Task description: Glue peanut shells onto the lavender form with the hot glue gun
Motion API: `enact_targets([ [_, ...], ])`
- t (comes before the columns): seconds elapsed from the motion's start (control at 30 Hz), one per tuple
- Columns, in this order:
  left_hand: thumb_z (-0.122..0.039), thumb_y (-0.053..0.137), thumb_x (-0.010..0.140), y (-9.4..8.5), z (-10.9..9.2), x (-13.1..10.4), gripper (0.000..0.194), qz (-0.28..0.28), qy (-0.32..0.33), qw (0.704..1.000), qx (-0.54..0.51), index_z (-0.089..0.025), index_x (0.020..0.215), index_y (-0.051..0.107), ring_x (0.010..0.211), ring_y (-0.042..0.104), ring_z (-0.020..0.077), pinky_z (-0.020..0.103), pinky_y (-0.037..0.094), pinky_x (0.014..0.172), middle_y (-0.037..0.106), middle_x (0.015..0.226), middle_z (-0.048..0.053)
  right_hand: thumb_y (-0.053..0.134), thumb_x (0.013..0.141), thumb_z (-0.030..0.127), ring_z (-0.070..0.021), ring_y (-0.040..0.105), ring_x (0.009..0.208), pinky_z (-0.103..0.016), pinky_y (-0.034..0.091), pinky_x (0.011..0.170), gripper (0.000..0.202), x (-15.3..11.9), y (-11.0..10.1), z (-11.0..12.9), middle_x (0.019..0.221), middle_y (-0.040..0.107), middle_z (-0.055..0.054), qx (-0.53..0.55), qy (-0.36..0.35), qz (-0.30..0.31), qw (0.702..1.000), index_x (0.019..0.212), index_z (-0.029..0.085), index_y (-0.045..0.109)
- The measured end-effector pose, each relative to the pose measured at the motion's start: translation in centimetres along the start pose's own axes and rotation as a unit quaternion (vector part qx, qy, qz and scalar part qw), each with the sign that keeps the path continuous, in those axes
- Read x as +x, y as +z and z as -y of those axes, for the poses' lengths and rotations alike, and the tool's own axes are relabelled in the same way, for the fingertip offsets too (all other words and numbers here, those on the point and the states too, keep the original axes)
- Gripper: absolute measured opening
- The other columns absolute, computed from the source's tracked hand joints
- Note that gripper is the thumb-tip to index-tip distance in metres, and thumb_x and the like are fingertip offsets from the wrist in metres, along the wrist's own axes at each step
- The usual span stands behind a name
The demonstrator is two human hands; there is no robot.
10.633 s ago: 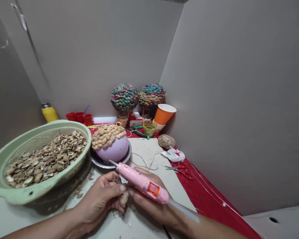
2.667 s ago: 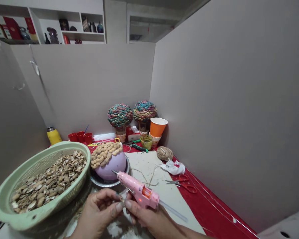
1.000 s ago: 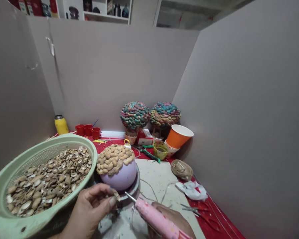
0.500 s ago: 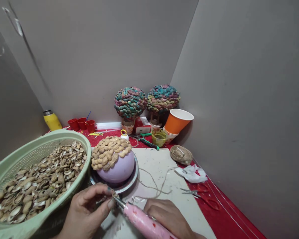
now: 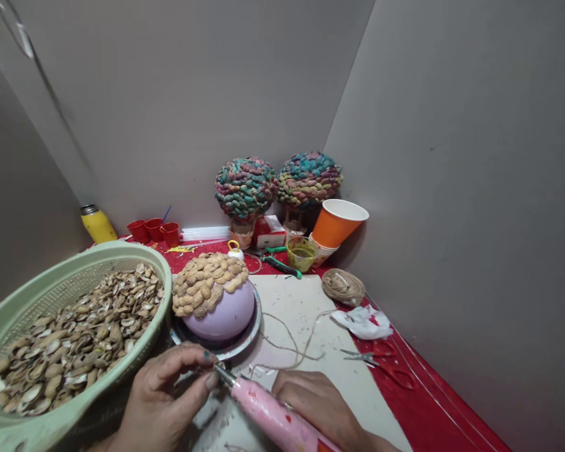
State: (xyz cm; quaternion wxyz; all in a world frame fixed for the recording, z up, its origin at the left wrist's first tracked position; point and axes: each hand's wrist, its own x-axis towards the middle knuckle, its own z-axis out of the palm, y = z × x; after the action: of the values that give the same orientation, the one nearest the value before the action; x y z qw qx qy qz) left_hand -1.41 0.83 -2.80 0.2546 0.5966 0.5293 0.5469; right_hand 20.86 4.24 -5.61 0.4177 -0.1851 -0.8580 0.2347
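My left hand [image 5: 164,392] pinches a small peanut shell [image 5: 220,365] between thumb and forefinger, just in front of a metal bowl. My right hand [image 5: 317,402] is wrapped round a pink glue gun [image 5: 268,405], whose metal nozzle meets the shell. Behind my left hand, a lilac balloon [image 5: 226,314] rests in the metal bowl [image 5: 255,333]. Rows of peanut shells [image 5: 209,282] cover its top and left side; its lower right part is bare. To the left stands a green basket [image 5: 162,301] holding many loose shells.
Twine [image 5: 343,287], a crumpled tissue [image 5: 365,322] and red-handled scissors [image 5: 390,370] lie on the right. At the back are two colourful shell-covered balls [image 5: 246,188] on cups, an orange cup [image 5: 336,225], green-handled pliers [image 5: 282,267], red cups [image 5: 170,234] and a yellow bottle [image 5: 98,225].
The view has shifted slightly. Both hands keep nearly the same pose, with the nozzle still at the shell.
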Motion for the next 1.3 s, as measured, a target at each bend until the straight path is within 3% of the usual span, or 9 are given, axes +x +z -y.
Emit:
enact_targets([
  [0.33, -0.009, 0.077, 0.061, -0.1, -0.1, 0.0, 0.02, -0.015, 0.034, 0.999, -0.002, -0.026, 0.071, 0.077, 0.063, 0.071, 0.0168, 0.019, 0.057, 0.063, 0.076, 0.069, 0.001, 0.032, 0.098, 0.051, -0.0142, 0.042, 0.046, -0.027, 0.028, 0.044, 0.043, 0.1, 0.3, 0.1, 0.052, 0.045, 0.001, -0.022, -0.024, -0.025, 0.999, 0.066, 0.023, 0.042],
  [0.93, -0.012, 0.077, 0.064, -0.4, 0.7, -0.7, 0.018, -0.02, 0.0, 1.0, 0.001, -0.026, 0.076, 0.076, 0.068, 0.07, 0.0176, 0.022, 0.057, 0.068, 0.076, 0.075, 0.001, 0.017, 0.102, 0.048, -0.0131, 0.041, 0.045, -0.027, 0.028, 0.043, 0.051, 0.0, 0.4, -0.3, 0.05, 0.046, 0.001, -0.072, -0.009, -0.011, 0.997, 0.063, 0.023, 0.039],
  [1.17, -0.013, 0.077, 0.066, -0.4, 1.1, -0.9, 0.017, -0.023, -0.011, 1.0, -0.012, -0.025, 0.078, 0.076, 0.072, 0.071, 0.0191, 0.025, 0.058, 0.071, 0.076, 0.079, 0.003, 0.024, 0.101, 0.049, -0.0125, 0.039, 0.043, -0.026, 0.027, 0.042, 0.048, 0.4, 0.1, 0.0, 0.049, 0.042, 0.003, -0.074, -0.024, -0.021, 0.997, 0.063, 0.024, 0.036],
  [1.3, -0.013, 0.077, 0.066, -0.5, 1.0, -1.0, 0.016, -0.03, -0.008, 0.999, -0.02, -0.024, 0.077, 0.076, 0.07, 0.071, 0.0187, 0.024, 0.059, 0.07, 0.076, 0.077, 0.003, 0.023, 0.103, 0.043, -0.0129, 0.038, 0.044, -0.027, 0.026, 0.042, 0.048, 0.4, 0.1, 0.0, 0.048, 0.041, 0.003, -0.083, -0.027, -0.021, 0.996, 0.062, 0.024, 0.037],
])
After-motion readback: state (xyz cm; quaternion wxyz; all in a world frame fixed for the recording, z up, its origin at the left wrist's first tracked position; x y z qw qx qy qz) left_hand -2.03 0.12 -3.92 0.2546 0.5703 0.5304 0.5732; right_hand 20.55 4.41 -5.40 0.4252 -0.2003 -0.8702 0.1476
